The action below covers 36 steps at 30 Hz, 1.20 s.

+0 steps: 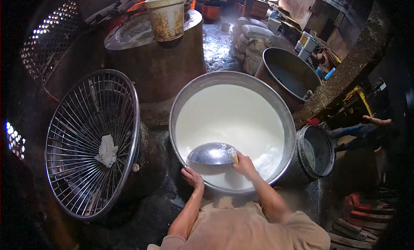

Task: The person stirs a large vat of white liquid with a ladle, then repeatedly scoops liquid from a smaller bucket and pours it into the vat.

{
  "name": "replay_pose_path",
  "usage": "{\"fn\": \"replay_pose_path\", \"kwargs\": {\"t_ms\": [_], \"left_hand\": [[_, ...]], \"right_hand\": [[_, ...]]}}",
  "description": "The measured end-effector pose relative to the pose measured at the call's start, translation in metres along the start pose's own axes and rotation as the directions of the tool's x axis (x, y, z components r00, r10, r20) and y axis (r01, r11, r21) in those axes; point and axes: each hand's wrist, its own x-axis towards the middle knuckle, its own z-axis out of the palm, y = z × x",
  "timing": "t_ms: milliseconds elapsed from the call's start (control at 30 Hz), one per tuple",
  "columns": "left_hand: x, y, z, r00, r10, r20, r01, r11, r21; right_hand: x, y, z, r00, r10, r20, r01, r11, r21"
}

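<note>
A large round metal vat [174,116] holds white liquid [228,107], with some foam at its right. My right hand [244,164] is closed round the short handle of a shiny metal scoop [211,154], which lies low over the near part of the liquid. My left hand [192,179] grips the near-left rim of the vat, its fingers bent over the edge.
On the left stands a wide metal-barred basket [58,163] with a white cloth [107,151] in it. A dirty bucket [167,18] sits on a round stone structure [155,60]. Right are a metal drum [330,157], a tub [269,69], sacks [257,38] and a person's leg [355,131].
</note>
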Motion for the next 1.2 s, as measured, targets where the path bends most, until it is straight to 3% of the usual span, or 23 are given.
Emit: {"fn": "replay_pose_path", "kwargs": {"t_ms": [300, 633, 867, 1200], "left_hand": [[0.0, 0.017, -0.012, 0.999, -0.023, 0.035, 0.02, 0.995, 0.094], [0.003, 0.015, -0.011, 0.999, 0.024, -0.042, -0.019, 0.992, 0.122], [0.003, 0.021, -0.013, 0.995, 0.058, -0.077, -0.045, 0.986, 0.159], [0.006, 0.017, -0.013, 0.989, 0.091, -0.117, -0.052, 0.951, 0.306]], "right_hand": [[-0.025, 0.058, -0.026, 0.999, -0.038, 0.015, 0.04, 0.994, -0.1], [-0.037, 0.108, -0.066, 0.999, 0.005, 0.054, 0.004, 0.985, -0.171], [-0.034, 0.152, -0.088, 0.998, -0.046, 0.036, 0.052, 0.982, -0.184], [-0.029, 0.193, -0.125, 1.0, 0.005, 0.021, -0.001, 0.98, -0.199]]}}
